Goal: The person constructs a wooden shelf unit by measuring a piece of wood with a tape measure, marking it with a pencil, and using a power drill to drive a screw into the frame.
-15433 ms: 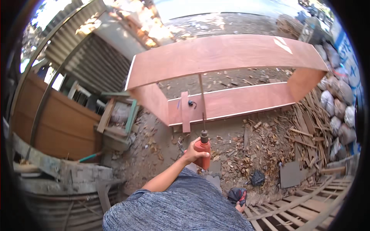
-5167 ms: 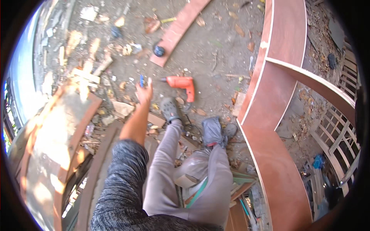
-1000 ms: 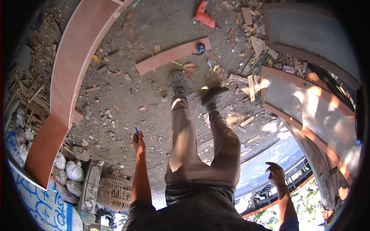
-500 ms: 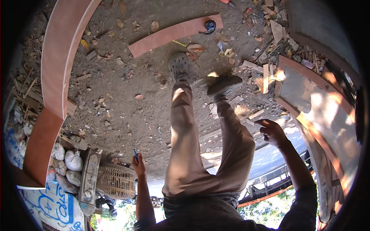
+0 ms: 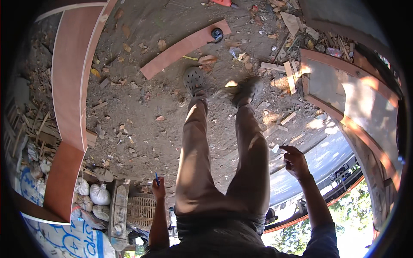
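My left hand [image 5: 158, 188] hangs beside my left leg, closed around a thin blue pen-like object [image 5: 157, 178]. My right hand [image 5: 295, 163] is out beside my right thigh, open with loosely bent fingers and nothing visible in it. Beyond my feet a pink plywood strip [image 5: 172, 56] lies on the dirt, with a small dark round object [image 5: 217, 34] on its right end. The tip of an orange drill [image 5: 221, 2] shows at the top edge. A long pink plywood box frame [image 5: 69, 77] runs down the left side.
Framed boards [image 5: 327, 86] lean along the right. Wood scraps [image 5: 289, 77], leaves and rubble litter the dirt ground [image 5: 142, 120]. At lower left are white sacks [image 5: 100, 194], a weathered beam [image 5: 118, 215], a woven cage [image 5: 142, 210] and a blue-painted wall [image 5: 77, 241].
My head and legs have shifted, moving the ground and plywood in view. My right hand rose from beside my hip toward mid-thigh. My left hand keeps hold of the blue object.
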